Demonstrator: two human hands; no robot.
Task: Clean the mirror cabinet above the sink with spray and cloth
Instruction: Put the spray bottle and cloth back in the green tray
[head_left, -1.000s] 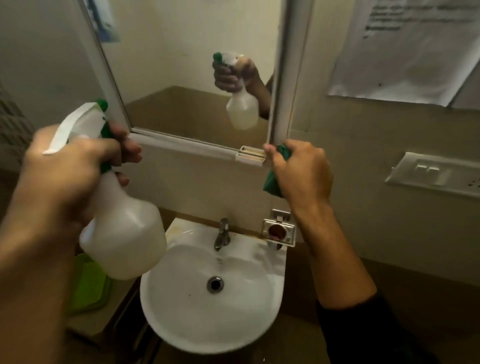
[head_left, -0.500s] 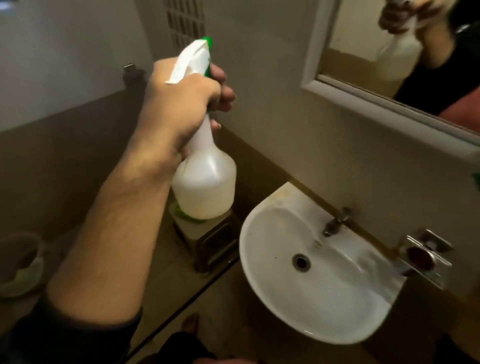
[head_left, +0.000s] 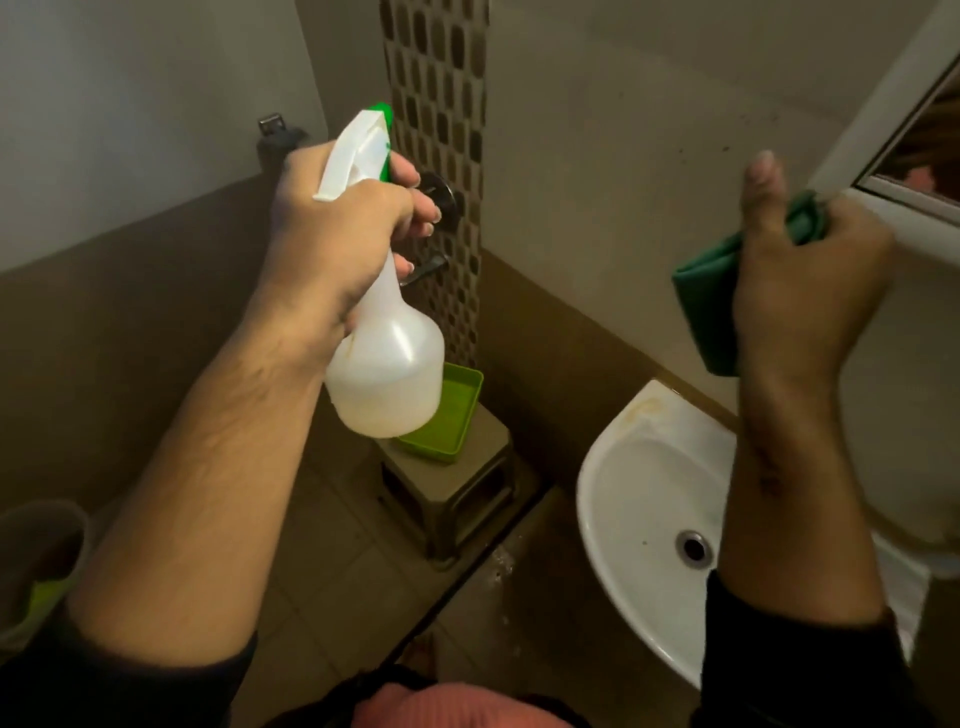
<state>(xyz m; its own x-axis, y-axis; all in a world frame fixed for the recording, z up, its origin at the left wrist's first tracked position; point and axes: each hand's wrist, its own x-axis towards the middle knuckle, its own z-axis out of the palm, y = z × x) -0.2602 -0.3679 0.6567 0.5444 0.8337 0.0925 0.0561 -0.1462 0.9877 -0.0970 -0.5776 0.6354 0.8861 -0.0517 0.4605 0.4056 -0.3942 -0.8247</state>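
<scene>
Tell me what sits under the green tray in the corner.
The green tray rests on a small brown step stool standing on the tiled floor. The spray bottle, held in the left hand, covers the tray's left part, so what lies there cannot be seen.

Dim warm light, motion blur, wide-angle distortion
</scene>
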